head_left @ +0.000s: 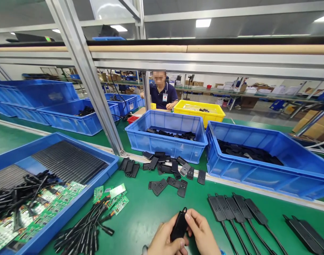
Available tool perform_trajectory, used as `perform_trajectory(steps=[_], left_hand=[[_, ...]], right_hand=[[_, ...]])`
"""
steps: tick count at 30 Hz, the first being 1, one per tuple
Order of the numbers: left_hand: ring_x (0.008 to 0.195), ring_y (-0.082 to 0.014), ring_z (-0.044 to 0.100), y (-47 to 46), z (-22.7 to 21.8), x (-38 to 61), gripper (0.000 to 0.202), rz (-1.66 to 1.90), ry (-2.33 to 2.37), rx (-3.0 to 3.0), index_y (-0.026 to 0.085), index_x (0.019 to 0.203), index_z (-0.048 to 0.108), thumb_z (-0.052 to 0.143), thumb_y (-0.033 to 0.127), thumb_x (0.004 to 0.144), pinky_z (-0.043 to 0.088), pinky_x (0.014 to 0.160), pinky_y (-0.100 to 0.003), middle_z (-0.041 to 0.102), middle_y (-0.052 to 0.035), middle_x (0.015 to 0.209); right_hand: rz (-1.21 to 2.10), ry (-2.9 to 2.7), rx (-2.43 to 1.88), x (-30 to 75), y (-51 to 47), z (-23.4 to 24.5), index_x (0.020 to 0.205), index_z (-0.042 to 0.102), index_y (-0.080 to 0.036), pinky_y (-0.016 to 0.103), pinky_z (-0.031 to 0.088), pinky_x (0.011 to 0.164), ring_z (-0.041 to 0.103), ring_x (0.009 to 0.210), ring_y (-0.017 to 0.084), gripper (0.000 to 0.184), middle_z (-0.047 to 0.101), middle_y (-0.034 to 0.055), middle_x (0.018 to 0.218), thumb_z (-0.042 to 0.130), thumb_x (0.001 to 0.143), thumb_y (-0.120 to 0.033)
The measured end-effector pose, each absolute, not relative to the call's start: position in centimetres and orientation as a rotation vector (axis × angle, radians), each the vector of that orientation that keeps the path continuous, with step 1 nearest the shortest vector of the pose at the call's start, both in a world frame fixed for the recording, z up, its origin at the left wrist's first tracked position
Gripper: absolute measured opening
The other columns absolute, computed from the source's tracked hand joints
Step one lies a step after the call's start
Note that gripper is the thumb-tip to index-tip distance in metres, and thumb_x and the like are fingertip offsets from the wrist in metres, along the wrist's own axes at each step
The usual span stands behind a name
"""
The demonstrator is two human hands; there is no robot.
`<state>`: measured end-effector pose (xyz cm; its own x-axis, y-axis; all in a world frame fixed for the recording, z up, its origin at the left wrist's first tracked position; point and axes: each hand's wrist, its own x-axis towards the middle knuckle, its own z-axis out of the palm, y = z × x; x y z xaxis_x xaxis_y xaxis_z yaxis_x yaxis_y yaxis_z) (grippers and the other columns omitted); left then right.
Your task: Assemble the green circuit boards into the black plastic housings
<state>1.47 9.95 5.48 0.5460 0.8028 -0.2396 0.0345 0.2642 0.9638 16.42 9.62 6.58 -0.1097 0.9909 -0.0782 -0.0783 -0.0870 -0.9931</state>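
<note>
Both my hands hold one black plastic casing (179, 225) with a small loop at its top, low in the middle of the view. My left hand (163, 238) wraps it from the left, thumb across its lower end. From the right, my right hand (200, 230) pinches its upper edge. Whether a circuit board sits inside cannot be seen. Left of my hands lie green circuit boards (119, 199) with black cables (85, 225). To the right, several cabled black casings (237, 209) rest in a row. Loose black casing parts (167, 168) are scattered ahead.
A blue tray (98, 193) on the left holds boards, cables and black strips. Blue bins of black parts stand ahead (164, 143) and at right (268, 180). Behind them are a yellow bin (201, 115) and a co-worker (163, 94). A metal post (90, 81) rises at left.
</note>
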Motion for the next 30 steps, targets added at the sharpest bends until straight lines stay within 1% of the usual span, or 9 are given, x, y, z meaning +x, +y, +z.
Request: perform_trajectory(steps=[3,5,7,11,14,17,20,23,30], left_hand=[[0.063,-0.017,0.064,9.9,5.2,1.9,0.089,0.703,0.826,1.143,0.018,0.136,0.034,0.073,0.053,0.065,0.051,0.055,-0.025,0.062,-0.0144,0.098],[0.079,-0.0197,0.065,9.7,5.1,2.1,0.097,0.782,0.76,1.062,0.021,0.141,0.026,0.077,0.048,0.063,0.052,0.071,-0.029,0.057,-0.0164,0.115],[0.095,-0.0228,0.062,9.5,4.9,2.0,0.107,0.782,0.708,1.009,0.025,0.145,0.013,0.078,0.044,0.063,0.049,0.082,-0.032,0.051,-0.0165,0.125],[0.11,-0.0268,0.054,9.7,5.2,1.3,0.113,0.684,0.708,1.144,0.03,0.145,0.001,0.077,0.046,0.062,0.047,0.083,-0.033,0.043,-0.0162,0.136],[0.117,-0.0275,0.049,10.1,5.7,0.8,0.103,0.662,0.792,1.281,0.031,0.145,0.008,0.074,0.042,0.067,0.046,0.086,-0.034,0.033,-0.0156,0.144],[0.114,-0.0263,0.05,10.3,6.0,0.6,0.092,0.699,0.887,1.343,0.031,0.144,0.017,0.071,0.033,0.069,0.047,0.084,-0.033,0.036,-0.0148,0.142],[0.109,-0.0248,0.052,10.2,6.0,0.6,0.086,0.73,0.917,1.348,0.029,0.143,0.022,0.068,0.03,0.07,0.048,0.081,-0.031,0.036,-0.0147,0.141],[0.103,-0.0233,0.055,10.1,5.7,0.7,0.082,0.734,0.929,1.372,0.029,0.142,0.025,0.066,0.027,0.07,0.05,0.077,-0.03,0.035,-0.0144,0.142],[0.091,-0.0202,0.059,9.4,5.5,0.9,0.057,0.821,1.073,1.763,0.034,0.134,0.043,0.056,0.024,0.08,0.052,0.071,-0.025,0.043,-0.0057,0.138]], right_hand=[[1.078,-1.317,-1.316,15.7,9.2,6.2,0.096,0.061,-0.016,0.024,0.045,0.058,0.055,0.064,0.016,0.039,0.058,0.0024,0.074,0.045,0.086,-0.05],[0.791,-1.434,-1.367,15.1,9.0,5.7,0.124,0.051,-0.019,0.031,0.049,0.076,0.057,0.09,0.023,0.049,0.059,0.0084,0.102,0.051,0.082,-0.043],[0.617,-1.542,-1.403,14.8,8.8,5.2,0.138,0.035,-0.023,0.033,0.048,0.083,0.054,0.101,0.025,0.06,0.054,0.01,0.115,0.051,0.081,-0.034],[0.471,-1.695,-1.598,16.2,9.1,5.4,0.142,0.028,-0.021,0.032,0.05,0.08,0.055,0.096,0.022,0.06,0.05,0.0108,0.115,0.038,0.083,-0.019],[0.259,-1.783,-1.855,18.5,9.6,6.3,0.135,0.039,-0.012,0.039,0.048,0.082,0.053,0.096,0.027,0.056,0.052,0.0149,0.11,0.04,0.079,-0.014],[0.047,-1.809,-2.046,20.5,10.0,6.9,0.127,0.05,-0.012,0.043,0.047,0.079,0.053,0.097,0.03,0.051,0.054,0.0164,0.109,0.042,0.077,-0.011],[-0.142,-1.734,-2.112,21.6,10.4,6.2,0.129,0.051,-0.016,0.052,0.039,0.09,0.042,0.117,0.039,0.049,0.047,0.0191,0.128,0.051,0.081,-0.03],[-0.173,-1.623,-2.265,21.8,10.9,5.0,0.135,0.045,-0.013,0.064,0.025,0.096,0.027,0.128,0.049,0.07,0.035,0.0252,0.14,0.057,0.078,-0.053],[-0.083,-1.606,-2.388,20.1,11.2,4.2,0.141,0.033,-0.012,0.067,0.017,0.099,0.016,0.134,0.045,0.067,0.023,0.0255,0.146,0.046,0.086,-0.048]])
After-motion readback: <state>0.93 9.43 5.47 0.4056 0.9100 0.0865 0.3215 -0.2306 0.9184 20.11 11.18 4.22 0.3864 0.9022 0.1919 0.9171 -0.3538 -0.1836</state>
